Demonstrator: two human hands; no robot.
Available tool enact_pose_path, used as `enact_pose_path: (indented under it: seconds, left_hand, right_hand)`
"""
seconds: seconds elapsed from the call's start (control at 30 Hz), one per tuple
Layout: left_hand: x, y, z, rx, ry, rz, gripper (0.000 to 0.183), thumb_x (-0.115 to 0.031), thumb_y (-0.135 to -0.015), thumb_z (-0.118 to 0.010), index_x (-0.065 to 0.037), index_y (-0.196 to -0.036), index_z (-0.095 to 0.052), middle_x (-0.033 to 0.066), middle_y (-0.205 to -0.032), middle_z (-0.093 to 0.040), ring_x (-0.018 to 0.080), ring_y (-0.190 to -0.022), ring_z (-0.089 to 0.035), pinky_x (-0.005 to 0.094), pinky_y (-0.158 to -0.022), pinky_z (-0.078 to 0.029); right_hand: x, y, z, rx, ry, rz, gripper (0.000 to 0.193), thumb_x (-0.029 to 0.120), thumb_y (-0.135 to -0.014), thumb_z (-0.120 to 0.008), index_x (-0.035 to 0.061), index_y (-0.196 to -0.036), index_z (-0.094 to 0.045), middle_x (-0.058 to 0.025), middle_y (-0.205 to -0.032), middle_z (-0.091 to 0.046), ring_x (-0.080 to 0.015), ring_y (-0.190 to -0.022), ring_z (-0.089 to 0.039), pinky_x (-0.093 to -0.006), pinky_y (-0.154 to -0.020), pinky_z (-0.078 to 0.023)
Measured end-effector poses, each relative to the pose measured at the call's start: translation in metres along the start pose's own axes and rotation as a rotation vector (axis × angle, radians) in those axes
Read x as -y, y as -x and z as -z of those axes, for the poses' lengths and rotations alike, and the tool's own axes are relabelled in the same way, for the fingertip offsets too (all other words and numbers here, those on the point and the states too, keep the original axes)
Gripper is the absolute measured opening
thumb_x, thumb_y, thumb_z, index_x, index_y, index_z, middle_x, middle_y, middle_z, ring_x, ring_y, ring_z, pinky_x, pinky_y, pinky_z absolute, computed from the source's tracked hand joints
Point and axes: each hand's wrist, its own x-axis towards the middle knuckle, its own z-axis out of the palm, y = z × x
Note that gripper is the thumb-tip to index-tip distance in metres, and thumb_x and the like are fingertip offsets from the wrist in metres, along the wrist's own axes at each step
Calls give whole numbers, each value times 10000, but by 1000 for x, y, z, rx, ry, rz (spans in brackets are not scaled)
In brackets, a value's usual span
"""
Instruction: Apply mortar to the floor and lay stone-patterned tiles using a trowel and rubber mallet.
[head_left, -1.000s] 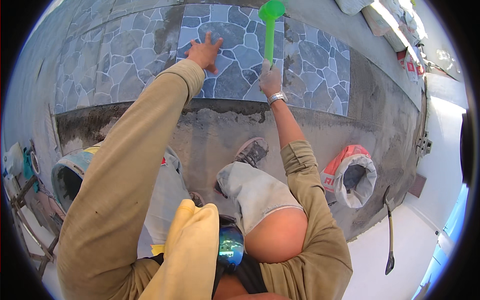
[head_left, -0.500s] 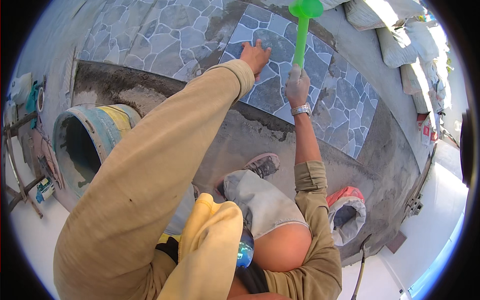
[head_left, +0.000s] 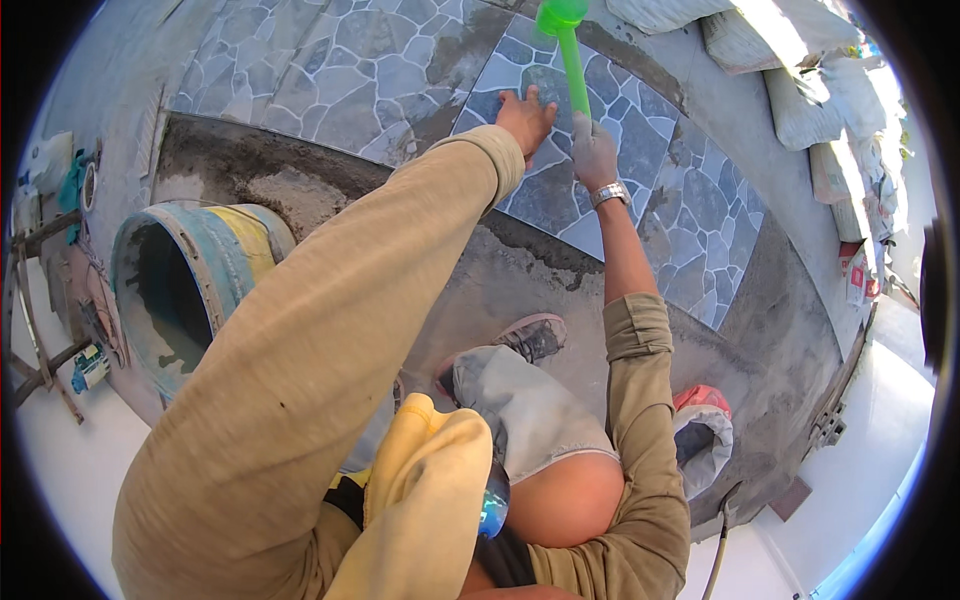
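Observation:
My right hand [head_left: 594, 155], with a metal watch on its wrist, grips the handle of a bright green mallet [head_left: 574, 72]. The mallet's head is near the far edge of a grey, stone-patterned tile [head_left: 628, 135] with white joint lines; whether it touches the tile I cannot tell. Just left of the mallet, my left hand [head_left: 527, 122] lies over the same tile, fingers spread and holding nothing. Similar patterned tiles lie to the left [head_left: 345, 95] and to the right [head_left: 700, 215], smeared in places with grey mortar.
A large blue-and-yellow bucket [head_left: 205, 270] lies tipped at the left, its mouth dark inside. Rough mortar [head_left: 260, 170] borders the tiles' near edge. A red-rimmed sack [head_left: 705, 435] stands open at the right. Several filled white sacks [head_left: 800, 105] are piled at the far right.
The mallet's head has swung left, so its handle now leans left. My left hand stays spread over the tile. The whole view has shifted slightly.

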Motion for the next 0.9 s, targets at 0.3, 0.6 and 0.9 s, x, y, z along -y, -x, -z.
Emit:
enact_pose_path:
  seconds: [0.3, 0.6, 0.9]
  left_hand:
    - [2, 4, -1, 29, -15, 18, 1259, -457, -606, -944, -104, -1596, -251, 345, -1570, -306, 380, -1325, -556, 567, -997, -430]
    - [-5, 0, 5, 11, 1, -3, 1253, -448, -610, -942, -99, -1595, -252, 352, -1541, -355, 377, -1348, -535, 578, -1010, -425]
    - [0, -1, 2, 14, -16, 11, 1262, -434, -614, -946, -98, -1598, -232, 372, -1584, -244, 392, -1338, -541, 611, -1000, -441]
  right_hand:
    - [3, 9, -1, 8, 67, 9, 514, 446, -1020, -498, 1, -788, -610, -75, -593, -556, -178, -527, -539, -368, -513, -413]
    - [11, 9, 12, 75, -16, -114, 526, 452, -1006, -512, -39, -890, -660, -145, -649, -606, -218, -599, -574, -417, -591, -448]
    - [7, 0, 9, 102, 8, -44, 499, 453, -1029, -504, 49, -744, -575, -11, -543, -516, -120, -461, -526, -304, -435, -385]
